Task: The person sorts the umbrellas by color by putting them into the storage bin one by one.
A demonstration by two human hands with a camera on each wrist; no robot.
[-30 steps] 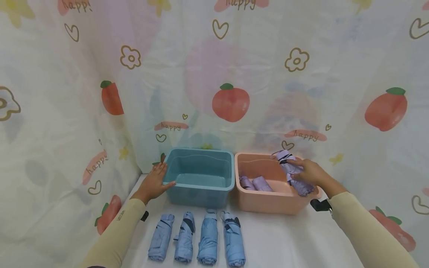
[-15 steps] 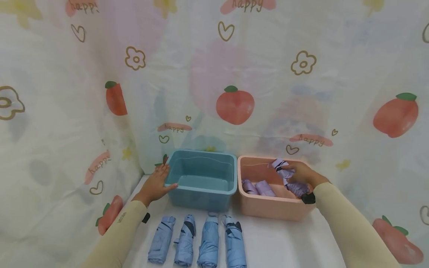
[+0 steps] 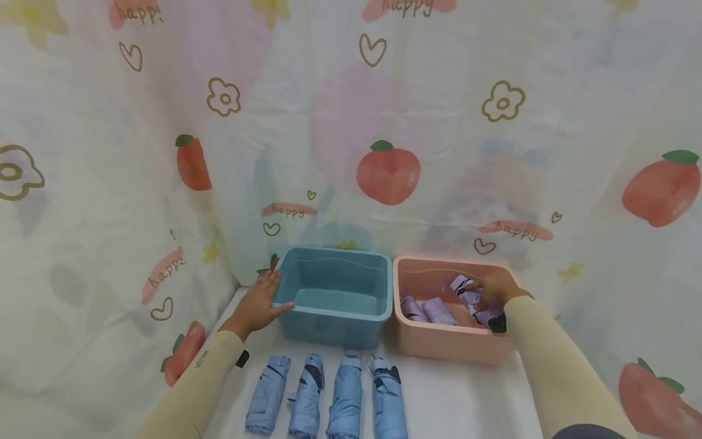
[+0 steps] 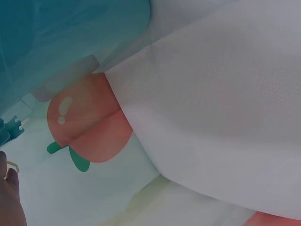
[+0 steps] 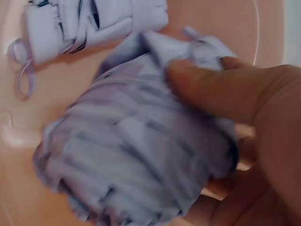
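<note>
Fingers and thumb of the right hand (image 3: 498, 289) gripped a rolled pale-purple fabric umbrella (image 5: 131, 136) at the right half of the rectangular peach plastic bin (image 3: 455, 345); couldn't tell if it touched the floor. Two more purple cloth rolls (image 3: 439, 311) lay to its left. My read: good placement meant keeping it lengthwise beside those, clear of the near rim, letting go only once supported. Left hand (image 3: 259, 306), fingers straight, rested against the left end of the rectangular teal plastic bin (image 3: 334, 332).
</note>
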